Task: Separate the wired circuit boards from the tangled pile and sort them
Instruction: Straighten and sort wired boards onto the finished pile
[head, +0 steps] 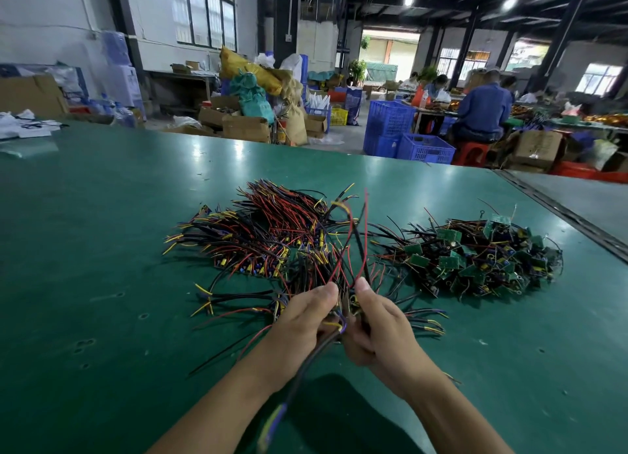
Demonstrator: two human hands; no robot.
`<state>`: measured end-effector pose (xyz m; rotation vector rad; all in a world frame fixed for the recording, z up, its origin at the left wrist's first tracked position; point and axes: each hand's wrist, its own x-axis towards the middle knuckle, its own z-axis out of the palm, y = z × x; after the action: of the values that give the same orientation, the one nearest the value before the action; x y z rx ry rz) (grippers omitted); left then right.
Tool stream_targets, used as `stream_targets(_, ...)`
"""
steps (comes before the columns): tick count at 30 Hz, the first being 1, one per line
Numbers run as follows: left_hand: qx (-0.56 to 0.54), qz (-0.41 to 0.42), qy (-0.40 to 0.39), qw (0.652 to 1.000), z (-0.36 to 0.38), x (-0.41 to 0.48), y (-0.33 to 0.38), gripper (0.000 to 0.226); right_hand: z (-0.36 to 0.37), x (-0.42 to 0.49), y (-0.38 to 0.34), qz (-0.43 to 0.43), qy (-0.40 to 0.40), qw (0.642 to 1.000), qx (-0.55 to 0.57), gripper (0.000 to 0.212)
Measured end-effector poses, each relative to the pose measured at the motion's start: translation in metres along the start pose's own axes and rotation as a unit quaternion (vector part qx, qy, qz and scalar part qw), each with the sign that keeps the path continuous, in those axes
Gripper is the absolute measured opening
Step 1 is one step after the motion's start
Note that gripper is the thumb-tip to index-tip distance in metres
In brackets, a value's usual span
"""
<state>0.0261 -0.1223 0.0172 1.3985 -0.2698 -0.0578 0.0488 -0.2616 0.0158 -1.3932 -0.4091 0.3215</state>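
Past the far edge of my table (102, 232) stand stacked blue crates (407, 134); I cannot tell what they hold. Left of them are open cardboard boxes (244, 127) and stuffed sacks (258, 79). A person in blue (482, 110) sits at another table. Loose wire ends cross in front of me, between the two heaps. The tangled pile (482, 259) of green boards lies to my right, and the laid-out wired boards (265, 236) to my left. My left hand (302, 321) and right hand (377, 327) both curl round one bunch of wires (356, 242), held above the table.
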Motion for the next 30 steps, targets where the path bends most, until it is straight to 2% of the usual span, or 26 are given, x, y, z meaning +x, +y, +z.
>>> stream_targets(1,-0.005,-0.006,0.009,1.0,-0.001,0.001,-0.002,0.039,0.001,0.0,0.0,-0.004,0.002,1.0,-0.005,0.059)
stream_targets(3,-0.017,-0.033,0.025,0.999,-0.004,0.002,-0.006,0.055,0.001,0.0,0.0,0.007,0.012,1.0,-0.003,0.054)
stream_targets(7,-0.027,-0.033,0.046,0.998,0.0,0.001,-0.004,0.05,0.0,-0.001,0.002,0.011,0.029,0.999,-0.014,0.052)
stream_targets(10,-0.064,-0.05,0.093,0.992,0.0,0.005,-0.004,0.053,-0.002,0.0,-0.001,-0.032,0.082,0.994,-0.073,0.046)
stream_targets(12,-0.103,-0.085,0.137,0.982,-0.002,0.007,-0.004,0.047,-0.005,0.003,-0.001,-0.05,0.108,0.992,-0.045,0.034)
stream_targets(16,-0.142,-0.102,0.142,0.974,-0.005,0.013,-0.009,0.043,-0.003,0.007,-0.003,-0.026,0.124,0.988,0.088,0.025)
stream_targets(20,-0.2,-0.141,0.136,0.96,-0.007,0.015,-0.012,0.039,0.002,0.007,-0.001,0.008,0.143,0.986,0.088,0.016)
stream_targets(24,-0.163,-0.165,0.164,0.959,-0.004,0.013,-0.013,0.043,0.005,0.007,0.003,0.057,0.125,0.986,0.099,0.017)
stream_targets(28,-0.155,-0.194,0.206,0.947,-0.001,0.015,-0.014,0.048,0.004,0.007,0.005,0.063,0.096,0.989,0.096,0.032)
stream_targets(30,-0.149,-0.209,0.211,0.943,-0.002,0.015,-0.016,0.05,0.006,0.006,0.004,0.056,0.075,0.992,0.09,0.029)
